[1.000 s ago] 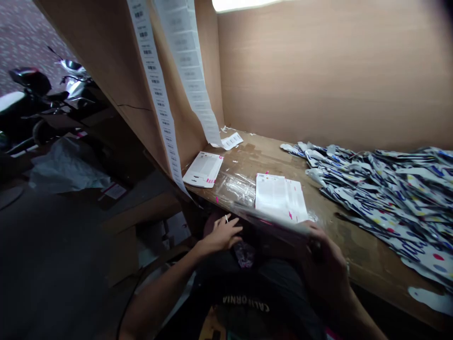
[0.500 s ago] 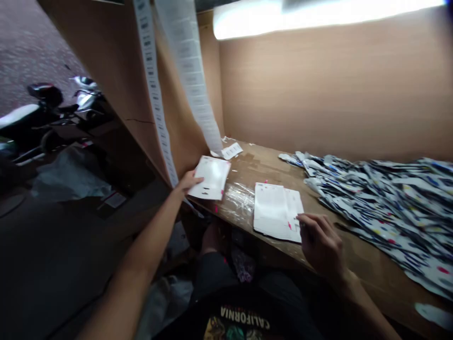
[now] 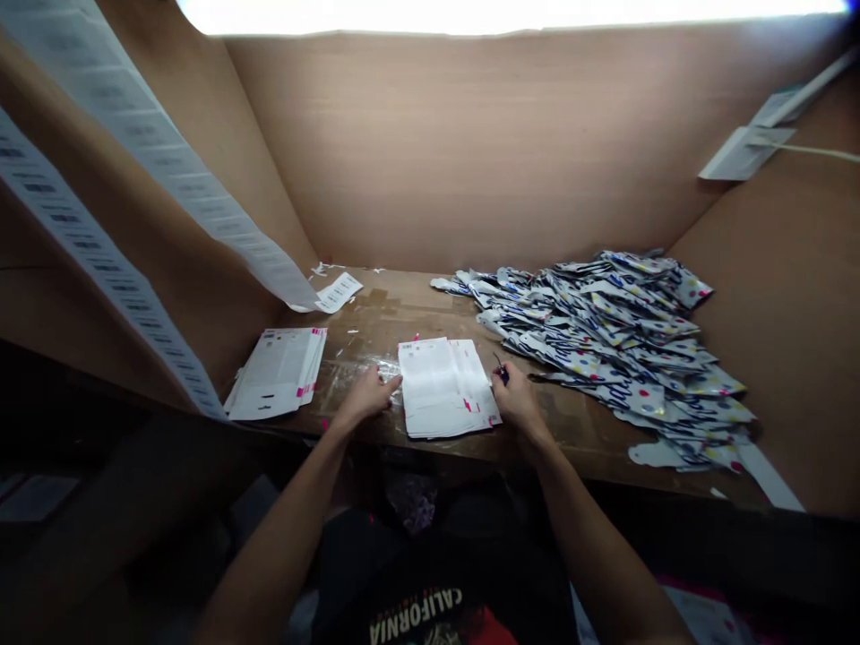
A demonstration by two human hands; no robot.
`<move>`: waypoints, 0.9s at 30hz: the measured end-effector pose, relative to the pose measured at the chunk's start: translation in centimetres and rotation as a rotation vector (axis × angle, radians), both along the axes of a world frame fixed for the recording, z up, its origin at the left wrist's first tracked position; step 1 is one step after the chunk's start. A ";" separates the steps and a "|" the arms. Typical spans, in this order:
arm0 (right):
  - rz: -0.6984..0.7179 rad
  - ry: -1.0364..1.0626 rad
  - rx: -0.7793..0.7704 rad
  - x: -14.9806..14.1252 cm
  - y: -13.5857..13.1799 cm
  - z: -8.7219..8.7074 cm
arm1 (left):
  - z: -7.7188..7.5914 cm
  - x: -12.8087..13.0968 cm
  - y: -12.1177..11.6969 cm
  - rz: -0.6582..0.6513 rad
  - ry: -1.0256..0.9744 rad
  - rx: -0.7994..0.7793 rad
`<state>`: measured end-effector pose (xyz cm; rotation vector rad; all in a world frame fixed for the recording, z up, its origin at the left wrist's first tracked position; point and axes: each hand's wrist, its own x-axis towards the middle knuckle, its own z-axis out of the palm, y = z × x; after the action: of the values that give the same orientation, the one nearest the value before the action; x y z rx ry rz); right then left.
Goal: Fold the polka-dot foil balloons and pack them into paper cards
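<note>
Left hand (image 3: 366, 399) has moved from the card pile at the left to the middle of the table, and right hand (image 3: 517, 399) now sits at the opposite side of the same stack. Left hand is open, its fingers flat on clear plastic film (image 3: 384, 372) and against the left side of a stack of white printed cards (image 3: 436, 385). Right hand is closed in a pinch around a small dark object (image 3: 502, 374), which it partly hides, so its kind cannot be confirmed; its knuckles are at the stack's right side. That stack lies near the front edge of the wooden table (image 3: 571, 439), at centre.

A second card pile (image 3: 275, 372) lies near the front-left corner. Polka-dot foil pieces (image 3: 605, 340) are heaped across the right half, with their lower end close to the front edge.

Risks: film under the stack's left side may let cards skid if pressed unevenly, and the loose, uneven stack could fan out. The dark object could crease or mark the cards if dragged across them. Foil pieces could slide off the front edge if the heap is disturbed.
</note>
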<state>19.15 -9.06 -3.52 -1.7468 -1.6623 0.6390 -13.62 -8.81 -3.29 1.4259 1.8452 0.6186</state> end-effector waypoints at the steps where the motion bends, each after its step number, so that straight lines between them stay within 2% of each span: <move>1: 0.015 0.011 0.008 -0.5 -0.2 0.1 | -0.4 1.3 0.2 0.007 0.026 0.034; 5: 0.151 -0.025 0.030 -2.6 -1.6 -0.2 | -1.0 3.4 1.0 0.055 0.111 0.092; 9: 0.277 -0.016 -0.056 -3.3 -1.7 -0.7 | -1.3 3.6 1.7 0.043 -0.054 0.024; 14: 0.198 0.289 -0.103 -1.6 -0.8 -1.5 | -1.3 2.4 1.2 0.036 -0.252 -0.023; 18: 0.152 0.615 -0.187 -0.3 -1.0 -2.0 | -1.0 0.5 0.4 0.065 -0.468 -0.048; 21: 0.114 0.778 -0.247 0.1 -1.2 -2.2 | -0.8 -0.4 0.1 0.100 -0.555 -0.084; 24: 0.116 0.795 -0.246 0.2 -1.2 -2.4 | -0.5 -0.1 0.1 0.108 -0.568 -0.105; 27: 0.191 0.692 -0.248 0.4 -0.8 -2.5 | -0.1 0.8 0.4 0.096 -0.549 -0.123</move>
<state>19.52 -9.90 -6.00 -1.2976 -1.2913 1.4029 -12.83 -8.38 -3.41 0.9663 1.4866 0.8329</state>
